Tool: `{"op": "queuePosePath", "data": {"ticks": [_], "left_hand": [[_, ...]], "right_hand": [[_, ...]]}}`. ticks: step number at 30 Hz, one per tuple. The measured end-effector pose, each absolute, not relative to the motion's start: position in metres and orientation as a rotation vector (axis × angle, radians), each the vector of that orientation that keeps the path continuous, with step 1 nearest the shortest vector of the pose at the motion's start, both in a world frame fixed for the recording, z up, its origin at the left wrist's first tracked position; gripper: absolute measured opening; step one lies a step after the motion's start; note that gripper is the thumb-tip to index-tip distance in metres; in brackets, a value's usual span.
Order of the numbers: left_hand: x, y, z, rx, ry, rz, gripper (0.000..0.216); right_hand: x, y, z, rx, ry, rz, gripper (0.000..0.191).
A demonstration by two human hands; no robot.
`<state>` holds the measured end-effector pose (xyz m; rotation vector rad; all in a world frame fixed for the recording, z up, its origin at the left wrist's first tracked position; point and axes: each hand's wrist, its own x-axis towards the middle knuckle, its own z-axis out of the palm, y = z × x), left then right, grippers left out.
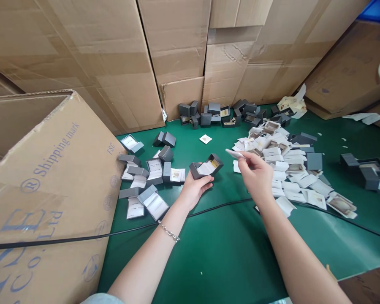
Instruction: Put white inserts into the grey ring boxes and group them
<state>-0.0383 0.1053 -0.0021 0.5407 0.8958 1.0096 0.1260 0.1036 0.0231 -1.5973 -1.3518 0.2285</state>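
Observation:
My left hand [194,188] is wrapped round a small grey jewellery box [207,166] with its lid up; white lining and a yellowish patch show inside. To the right of it, my right hand [256,173] pinches a thin white insert [234,153] between thumb and fingers, apart from the box. Just beyond my right hand lies a heap of white inserts [278,164]. Left of my left hand, several opened grey boxes with white lining [154,202] lie close together. A small white square card [205,139] rests on the green table behind the held box.
A row of grey boxes [213,108] stands along the back, before stacked cartons [180,46]. A large open carton [79,181] borders the left side. A black cable [221,206] crosses the green table [221,257]. More grey boxes [369,177] lie at far right.

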Motion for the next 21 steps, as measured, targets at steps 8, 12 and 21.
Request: {"op": "queuePosePath", "data": {"ticks": [8, 12, 21], "left_hand": [[-0.034, 0.103, -0.006, 0.675, 0.901, 1.047, 0.057], [-0.032, 0.103, -0.013, 0.722, 0.894, 1.099, 0.058], [-0.033, 0.101, -0.016, 1.088, 1.106, 1.346, 0.051]], "right_hand": [[0.102, 0.088, 0.027, -1.231, -1.648, 0.497, 0.019], [0.099, 0.090, 0.022, -1.286, -1.648, 0.508, 0.014], [0.097, 0.095, 0.019, -1.488, -1.493, 0.732, 0.025]]}}
